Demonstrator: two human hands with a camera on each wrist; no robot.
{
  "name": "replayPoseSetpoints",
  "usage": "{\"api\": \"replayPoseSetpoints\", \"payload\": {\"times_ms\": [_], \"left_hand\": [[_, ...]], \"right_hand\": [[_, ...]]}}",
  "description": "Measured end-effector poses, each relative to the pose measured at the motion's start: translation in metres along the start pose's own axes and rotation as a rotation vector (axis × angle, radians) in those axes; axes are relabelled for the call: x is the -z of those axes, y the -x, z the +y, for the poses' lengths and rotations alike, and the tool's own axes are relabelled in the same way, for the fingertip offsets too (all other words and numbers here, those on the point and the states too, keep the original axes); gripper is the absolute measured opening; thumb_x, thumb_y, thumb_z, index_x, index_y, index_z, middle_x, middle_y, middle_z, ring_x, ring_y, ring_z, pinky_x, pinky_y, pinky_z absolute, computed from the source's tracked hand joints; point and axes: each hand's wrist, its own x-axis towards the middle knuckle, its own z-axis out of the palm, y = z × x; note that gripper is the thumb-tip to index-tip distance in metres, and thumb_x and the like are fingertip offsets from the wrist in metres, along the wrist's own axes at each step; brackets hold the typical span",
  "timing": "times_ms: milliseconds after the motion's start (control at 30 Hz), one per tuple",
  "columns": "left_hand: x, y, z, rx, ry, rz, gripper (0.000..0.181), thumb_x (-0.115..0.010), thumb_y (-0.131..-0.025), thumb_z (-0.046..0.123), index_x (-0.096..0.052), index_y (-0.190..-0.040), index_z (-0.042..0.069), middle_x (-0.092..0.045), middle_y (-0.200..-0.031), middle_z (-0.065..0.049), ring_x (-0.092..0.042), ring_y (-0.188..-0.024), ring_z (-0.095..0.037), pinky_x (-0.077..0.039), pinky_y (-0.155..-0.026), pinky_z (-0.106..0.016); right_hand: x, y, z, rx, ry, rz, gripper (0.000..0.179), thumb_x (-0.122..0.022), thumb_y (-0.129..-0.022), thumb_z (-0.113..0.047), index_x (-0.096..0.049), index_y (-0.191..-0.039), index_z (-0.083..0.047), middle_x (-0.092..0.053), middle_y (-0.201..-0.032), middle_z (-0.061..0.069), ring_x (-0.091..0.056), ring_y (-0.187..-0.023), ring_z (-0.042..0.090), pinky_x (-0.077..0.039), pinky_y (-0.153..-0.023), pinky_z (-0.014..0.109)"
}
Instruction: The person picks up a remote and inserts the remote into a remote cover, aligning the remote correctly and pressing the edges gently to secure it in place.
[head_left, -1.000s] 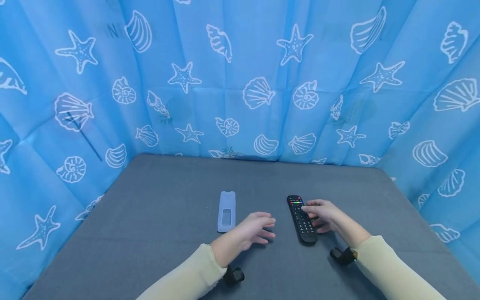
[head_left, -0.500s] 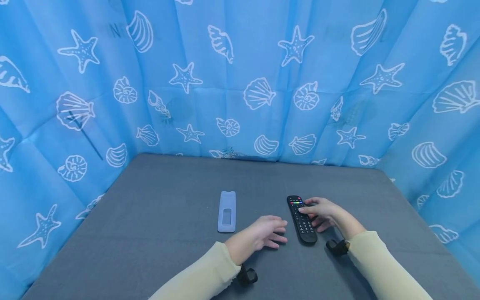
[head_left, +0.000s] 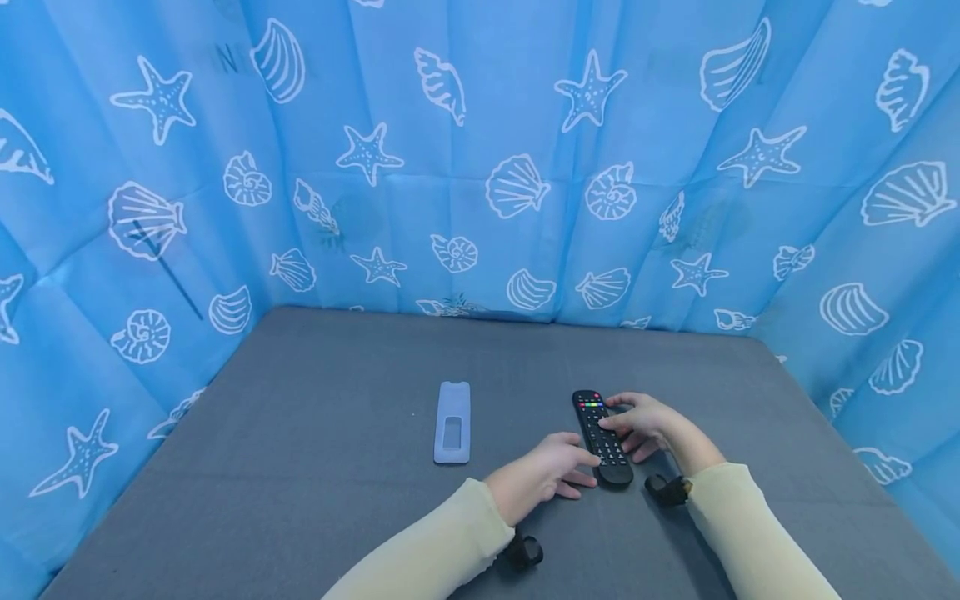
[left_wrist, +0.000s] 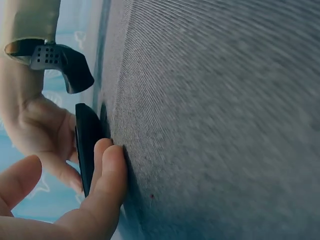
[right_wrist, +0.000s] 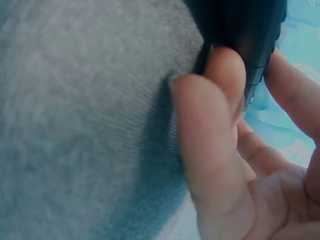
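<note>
A black remote control (head_left: 604, 446) with rows of buttons and a coloured key strip lies on the grey table, buttons up. My right hand (head_left: 651, 423) holds its right side, the thumb over the buttons. In the right wrist view, fingers (right_wrist: 205, 130) reach to the lower edge of the remote control (right_wrist: 240, 30). My left hand (head_left: 553, 468) is at the remote's lower left side, its thumb near the buttons. In the left wrist view, the left fingertips (left_wrist: 114, 157) are right at the remote's edge, while the left thumb stands apart from it.
Left of both hands lies a flat, pale blue, long piece (head_left: 452, 400) with a rectangular opening. A blue curtain (head_left: 480, 167) with shells and starfish surrounds the grey table (head_left: 315, 400). Each wrist wears a black camera mount.
My left hand has moved right, from beside the pale blue piece to the remote control's left edge. My right hand has shifted slightly left, its thumb further over the buttons.
</note>
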Motion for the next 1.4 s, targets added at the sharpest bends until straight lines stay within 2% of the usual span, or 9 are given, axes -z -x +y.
{"api": "replayPoseSetpoints", "payload": {"times_ms": [233, 433, 533, 667, 800, 967, 1067, 1233, 1400], "left_hand": [[-0.01, -0.007, 0.003, 0.029, 0.057, 0.062, 0.04, -0.064, -0.092, 0.012, -0.051, -0.127, -0.002, -0.065, -0.104, -0.008, -0.069, -0.086, -0.027, -0.055, -0.075, -0.041], [-0.015, -0.006, 0.006, 0.048, 0.125, 0.09, 0.045, -0.063, -0.09, 0.008, -0.046, -0.129, -0.005, -0.06, -0.109, -0.016, -0.066, -0.093, -0.034, -0.053, -0.083, -0.048], [-0.017, -0.004, 0.006, 0.057, 0.153, 0.103, 0.046, -0.062, -0.089, 0.006, -0.045, -0.13, -0.006, -0.058, -0.109, -0.018, -0.065, -0.095, -0.035, -0.052, -0.085, -0.049], [-0.017, -0.004, 0.004, 0.039, 0.172, 0.113, 0.036, -0.06, -0.088, 0.001, -0.051, -0.123, -0.005, -0.058, -0.103, -0.015, -0.066, -0.094, -0.033, -0.053, -0.084, -0.045], [-0.014, -0.006, 0.004, 0.016, 0.187, 0.135, 0.028, -0.06, -0.088, -0.001, -0.055, -0.116, -0.002, -0.055, -0.097, -0.011, -0.065, -0.086, -0.028, -0.056, -0.074, -0.034], [-0.006, -0.004, 0.002, -0.018, 0.151, 0.162, 0.036, -0.061, -0.089, 0.001, -0.056, -0.125, 0.0, -0.06, -0.094, -0.008, -0.063, -0.077, -0.02, -0.049, -0.059, -0.023], [0.0, -0.002, 0.003, -0.047, 0.147, 0.179, 0.043, -0.061, -0.09, 0.001, -0.055, -0.132, 0.0, -0.066, -0.095, -0.007, -0.062, -0.077, -0.018, -0.05, -0.063, -0.028], [0.009, 0.005, 0.004, -0.089, 0.2, 0.162, 0.049, -0.059, -0.089, -0.002, -0.051, -0.138, 0.001, -0.067, -0.1, -0.009, -0.065, -0.084, -0.023, -0.054, -0.08, -0.045], [0.022, 0.014, 0.005, -0.14, 0.231, 0.119, 0.053, -0.058, -0.089, -0.005, -0.048, -0.141, 0.001, -0.065, -0.117, -0.014, -0.067, -0.088, -0.023, -0.053, -0.082, -0.047]], "right_hand": [[-0.003, -0.001, 0.0, -0.009, -0.004, 0.044, 0.059, -0.065, -0.094, -0.02, -0.037, -0.142, 0.001, -0.063, -0.088, 0.016, -0.06, -0.056, 0.016, -0.051, -0.051, 0.025], [-0.006, -0.001, 0.0, -0.001, -0.002, 0.052, 0.059, -0.065, -0.094, -0.018, -0.036, -0.141, 0.003, -0.062, -0.086, 0.015, -0.059, -0.055, 0.015, -0.05, -0.051, 0.024], [-0.009, 0.001, -0.001, 0.003, 0.007, 0.054, 0.058, -0.064, -0.094, -0.016, -0.036, -0.141, 0.005, -0.062, -0.085, 0.014, -0.059, -0.055, 0.015, -0.049, -0.052, 0.024], [-0.011, 0.006, -0.004, 0.021, 0.01, 0.048, 0.056, -0.063, -0.095, -0.015, -0.037, -0.139, 0.007, -0.061, -0.084, 0.014, -0.059, -0.056, 0.016, -0.049, -0.052, 0.024], [-0.017, 0.011, -0.009, 0.05, -0.015, 0.053, 0.053, -0.06, -0.096, -0.013, -0.038, -0.137, 0.01, -0.058, -0.086, 0.015, -0.059, -0.059, 0.016, -0.051, -0.052, 0.024], [-0.024, 0.016, -0.013, 0.081, -0.085, 0.066, 0.049, -0.057, -0.098, -0.012, -0.038, -0.135, 0.013, -0.057, -0.09, 0.018, -0.06, -0.062, 0.016, -0.052, -0.052, 0.024], [-0.026, 0.019, -0.018, 0.102, -0.162, 0.058, 0.05, -0.056, -0.098, -0.012, -0.035, -0.136, 0.013, -0.057, -0.092, 0.018, -0.06, -0.063, 0.016, -0.052, -0.052, 0.024], [-0.03, 0.024, -0.026, 0.121, -0.283, 0.049, 0.055, -0.056, -0.099, -0.013, -0.03, -0.141, 0.011, -0.06, -0.094, 0.016, -0.061, -0.065, 0.017, -0.052, -0.053, 0.024], [-0.034, 0.029, -0.034, 0.136, -0.353, 0.042, 0.06, -0.056, -0.098, -0.013, -0.025, -0.144, 0.009, -0.06, -0.091, 0.013, -0.061, -0.067, 0.016, -0.053, -0.055, 0.025]]}}
